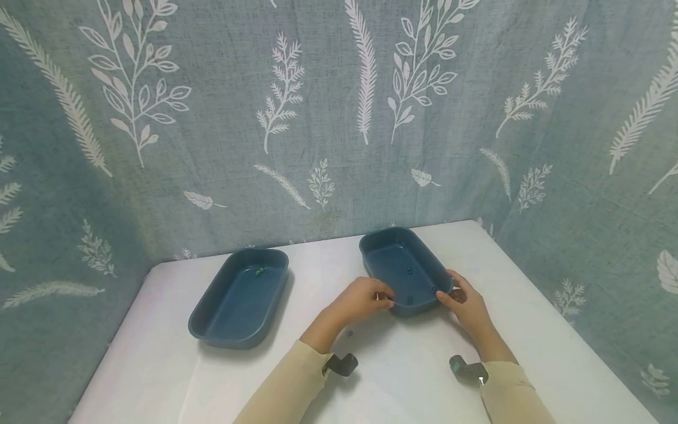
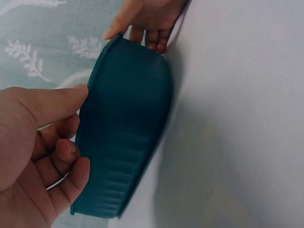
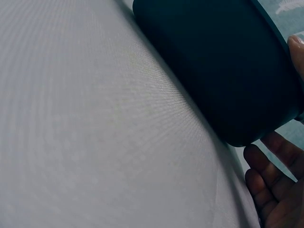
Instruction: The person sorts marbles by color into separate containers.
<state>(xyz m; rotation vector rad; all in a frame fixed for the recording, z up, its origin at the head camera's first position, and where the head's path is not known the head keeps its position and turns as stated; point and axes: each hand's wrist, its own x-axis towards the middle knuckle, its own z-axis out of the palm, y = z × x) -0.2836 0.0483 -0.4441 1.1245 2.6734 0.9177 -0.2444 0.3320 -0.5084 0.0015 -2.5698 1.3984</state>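
Note:
A deep blue tray point(image 1: 394, 265) with rounded corners stands on the right part of the white table, several small dark pieces point(image 1: 409, 271) lying inside. My left hand point(image 1: 365, 297) grips its near left rim, thumb at the edge and fingers bent. On the near right corner, my right hand point(image 1: 463, 303) holds the same tray, thumb over the rim and fingers against the outer wall. The left wrist view shows the tray's ribbed outer side point(image 2: 123, 128) between both hands. In the right wrist view, fingertips point(image 3: 256, 154) touch the tray's lower corner.
A second blue tray point(image 1: 198, 321) stands to the left, with a small bright green piece point(image 1: 260, 271) toward its far end. One tiny dark piece point(image 1: 349, 333) lies on the white table point(image 1: 402, 383) near my left wrist. A leaf-patterned curtain point(image 1: 318, 118) rises behind the table.

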